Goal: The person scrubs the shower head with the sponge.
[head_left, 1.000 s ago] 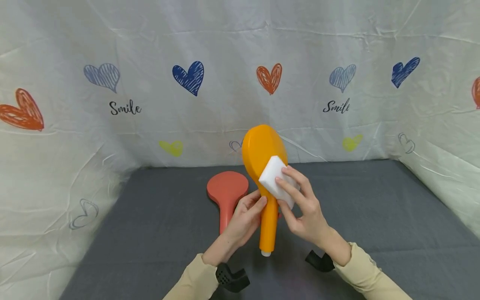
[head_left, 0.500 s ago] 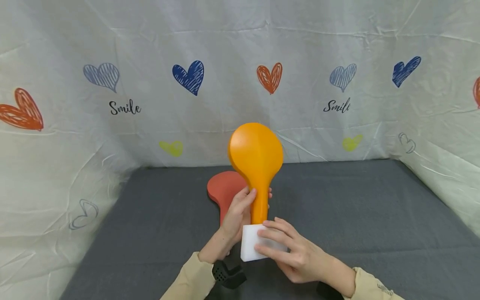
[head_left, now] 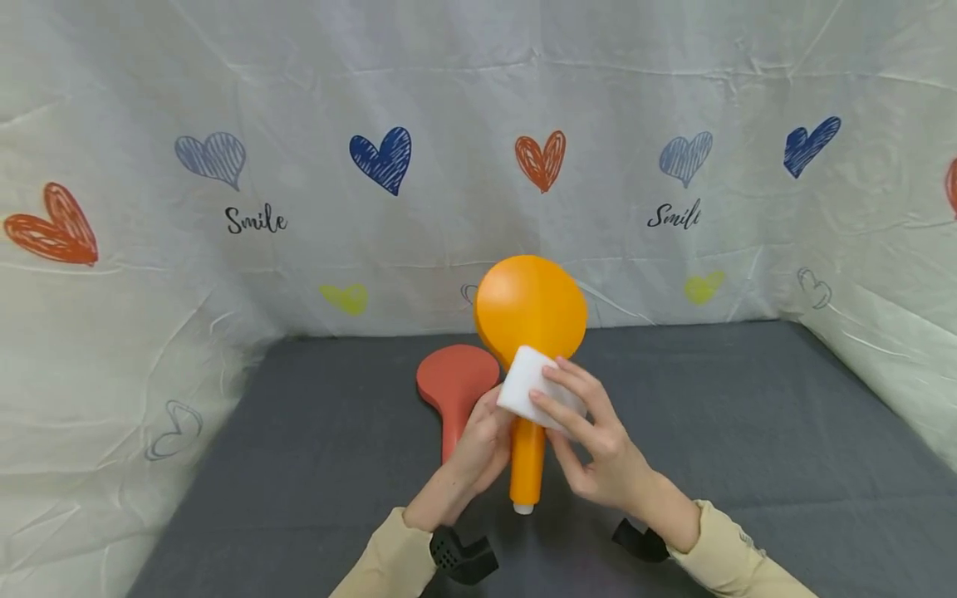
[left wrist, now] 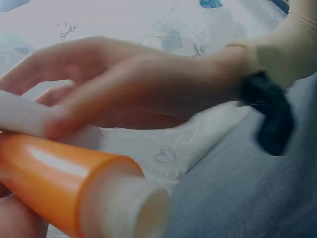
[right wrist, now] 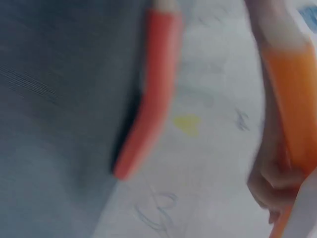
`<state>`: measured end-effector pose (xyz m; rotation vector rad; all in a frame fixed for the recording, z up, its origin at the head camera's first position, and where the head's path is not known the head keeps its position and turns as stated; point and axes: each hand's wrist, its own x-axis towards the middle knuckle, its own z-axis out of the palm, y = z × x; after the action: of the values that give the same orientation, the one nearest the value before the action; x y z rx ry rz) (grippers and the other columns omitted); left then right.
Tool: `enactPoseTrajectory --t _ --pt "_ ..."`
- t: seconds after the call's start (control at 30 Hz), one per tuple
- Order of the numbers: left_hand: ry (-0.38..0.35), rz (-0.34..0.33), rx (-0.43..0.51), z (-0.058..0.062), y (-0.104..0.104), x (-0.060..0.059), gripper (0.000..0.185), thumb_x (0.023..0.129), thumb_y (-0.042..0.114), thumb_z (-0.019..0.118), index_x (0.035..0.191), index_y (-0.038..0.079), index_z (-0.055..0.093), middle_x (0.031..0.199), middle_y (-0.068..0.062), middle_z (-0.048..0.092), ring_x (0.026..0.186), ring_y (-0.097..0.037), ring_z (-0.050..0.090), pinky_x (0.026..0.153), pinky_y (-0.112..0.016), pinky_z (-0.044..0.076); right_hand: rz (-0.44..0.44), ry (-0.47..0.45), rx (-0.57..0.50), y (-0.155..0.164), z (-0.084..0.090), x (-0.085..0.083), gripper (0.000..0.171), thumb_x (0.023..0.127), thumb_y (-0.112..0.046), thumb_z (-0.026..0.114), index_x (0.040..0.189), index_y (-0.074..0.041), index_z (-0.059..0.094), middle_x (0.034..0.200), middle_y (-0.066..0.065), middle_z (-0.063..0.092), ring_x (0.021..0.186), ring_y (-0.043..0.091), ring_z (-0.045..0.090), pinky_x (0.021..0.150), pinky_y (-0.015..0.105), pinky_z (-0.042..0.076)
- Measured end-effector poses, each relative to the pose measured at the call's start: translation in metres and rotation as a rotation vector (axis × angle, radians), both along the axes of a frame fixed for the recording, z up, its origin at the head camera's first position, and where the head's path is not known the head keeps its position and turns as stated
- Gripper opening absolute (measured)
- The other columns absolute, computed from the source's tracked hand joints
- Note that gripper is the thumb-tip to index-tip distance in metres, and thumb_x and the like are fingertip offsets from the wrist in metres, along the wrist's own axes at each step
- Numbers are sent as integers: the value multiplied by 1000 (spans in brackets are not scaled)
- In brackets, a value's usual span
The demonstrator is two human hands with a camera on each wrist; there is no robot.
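While upright in left hand (head_left: 471, 457), orange shower head (head_left: 529, 316), sponge (head_left: 532, 389) under right hand (head_left: 598, 448).

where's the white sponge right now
In the head view, the sponge sits mid-frame in the right hand, pressed against the neck of the orange shower head that the left hand holds upright.

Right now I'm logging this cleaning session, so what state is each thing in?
orange shower head: held upright above the table, handle down.
white sponge: pressed against the orange shower head where head meets handle.
left hand: grips the handle.
right hand: fingers hold the sponge.
red shower head: lying flat on the grey table, untouched.
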<state>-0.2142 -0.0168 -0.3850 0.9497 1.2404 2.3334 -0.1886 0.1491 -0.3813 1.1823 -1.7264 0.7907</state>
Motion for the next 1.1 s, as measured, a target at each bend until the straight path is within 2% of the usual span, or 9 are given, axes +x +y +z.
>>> enactPoseTrajectory --t 0.2,0.3,0.37,0.47,0.57,0.67,0.8,0.97,1.1 --pt "-64 11 15 2 -3 -4 23 102 20 36 113 10 53 96 0 58 80 -12 57 73 -24 49 73 60 196 -2 -27 26 29 94 -7 43 117 3 58 125 27 48 121 42 39 108 46 23" --pt "-71 2 15 2 -1 -4 23 102 18 34 113 10 52 97 0 57 80 -12 57 74 -24 49 67 88 256 1 -28 28 30 94 -7 40 118 0 58 124 25 50 119 41 41 108 47 23" --pt "-67 -8 17 1 0 -3 21 101 20 37 111 10 52 96 1 58 79 -10 57 72 -23 49 48 107 238 3 -23 23 29 94 -7 42 117 0 58 124 25 50 119 42 42 107 47 24" --pt "-49 4 16 -1 3 -1 18 99 16 41 110 11 55 95 2 58 79 -8 57 72 -21 48 7 107 148 6 -12 11 28 94 -7 46 117 2 59 124 28 49 119 44 41 106 48 27" --pt "-59 18 4 -2 5 1 20 99 11 40 109 11 58 96 1 58 82 -11 55 77 -23 46 -51 66 41 8 0 -2 29 94 -10 51 118 3 58 125 29 46 121 45 39 105 46 29" --pt "-72 24 -15 -2 7 1 22 100 8 39 112 10 57 100 -1 56 86 -14 52 82 -27 44 -93 14 -19 9 2 -8 31 94 -13 52 120 3 57 127 29 44 121 45 37 105 43 31" --pt "-67 74 -4 -2 5 -1 21 99 10 40 113 10 57 103 -2 57 88 -14 53 82 -26 45 -64 -27 -7 4 -11 3 32 94 -13 52 121 4 57 128 30 42 122 45 37 105 39 32" --pt "-29 98 51 -3 1 -7 23 100 11 40 118 8 54 104 -4 60 88 -16 58 80 -27 49 5 -1 91 -1 -32 24 29 94 -11 51 117 4 58 123 30 46 119 42 40 105 36 32" --pt "16 94 42 -4 1 -8 28 100 13 43 125 2 48 107 -5 60 90 -17 58 81 -27 50 -2 27 98 0 -31 21 28 94 -11 50 116 3 60 121 29 47 117 42 42 104 36 33"
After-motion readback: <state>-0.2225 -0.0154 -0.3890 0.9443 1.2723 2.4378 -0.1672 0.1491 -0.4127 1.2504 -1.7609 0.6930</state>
